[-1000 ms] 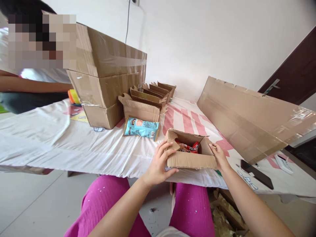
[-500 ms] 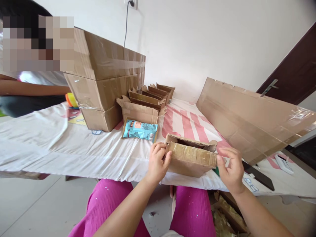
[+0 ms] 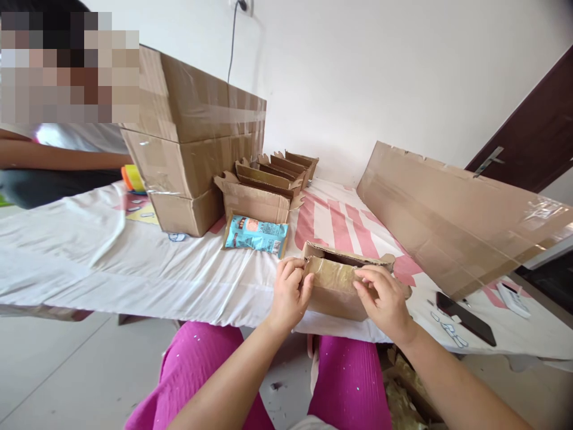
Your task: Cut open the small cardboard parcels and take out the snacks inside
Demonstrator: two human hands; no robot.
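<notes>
Box (image 3: 333,301) at counter (image 3: 179,286) edge | your left grip (image 3: 289,295) pinching its left end | your right grip (image 3: 385,301) half-curled at flap (image 3: 331,273), can't tell if holding | blue packet (image 3: 255,233) apart, left

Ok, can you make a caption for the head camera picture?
Left hand and right hand on a small cardboard box, blue packet lying nearby.

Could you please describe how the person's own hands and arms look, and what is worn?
The left hand and the right hand are bare, without gloves. No sleeve, watch or bracelet shows on the forearms. Lower in the picture are bright magenta trousers with small white specks.
</notes>
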